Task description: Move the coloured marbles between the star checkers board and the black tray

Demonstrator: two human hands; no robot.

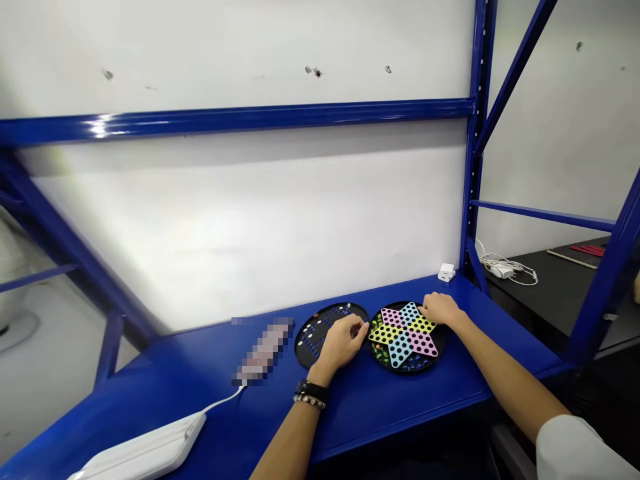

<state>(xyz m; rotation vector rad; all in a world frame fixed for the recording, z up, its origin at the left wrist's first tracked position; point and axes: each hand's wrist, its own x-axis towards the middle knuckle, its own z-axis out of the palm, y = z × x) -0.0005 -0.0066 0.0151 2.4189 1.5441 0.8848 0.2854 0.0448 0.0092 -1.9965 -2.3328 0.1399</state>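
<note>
A round black Chinese-checkers board [406, 335] with a pastel star of holes lies on the blue shelf [215, 407]. Beside it on the left lies a second round black tray [320, 328] with small pieces in it. My left hand [343, 340] rests over the gap between the two, fingers curled in a pinch at the star board's left edge; what it pinches is too small to name. My right hand [440, 309] lies curled on the star board's far right edge, fingers bent down onto the holes.
A white flat device [145, 452] with a cable lies at the shelf's near left. A small white adapter [446, 272] sits at the back right. Blue rack posts [476, 153] frame the shelf. To the right, a black table [550, 287] carries white cables and a charger.
</note>
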